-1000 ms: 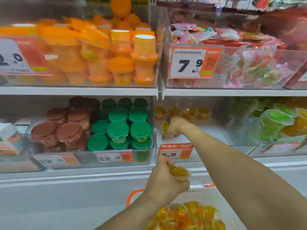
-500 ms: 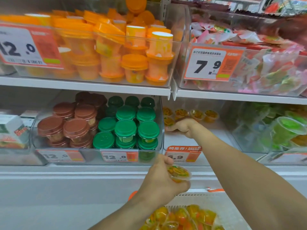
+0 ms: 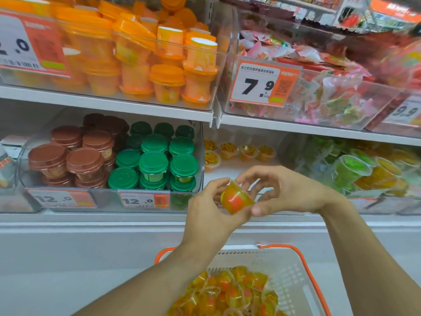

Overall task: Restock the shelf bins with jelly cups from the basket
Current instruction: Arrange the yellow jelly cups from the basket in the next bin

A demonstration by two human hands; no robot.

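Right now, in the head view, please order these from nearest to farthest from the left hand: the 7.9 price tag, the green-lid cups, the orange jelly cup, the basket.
1. The orange jelly cup, held in the left hand itself.
2. The green-lid cups, just up-left in the lower shelf bin.
3. The basket, below, by the forearms.
4. The 7.9 price tag, on the upper shelf, up-right.
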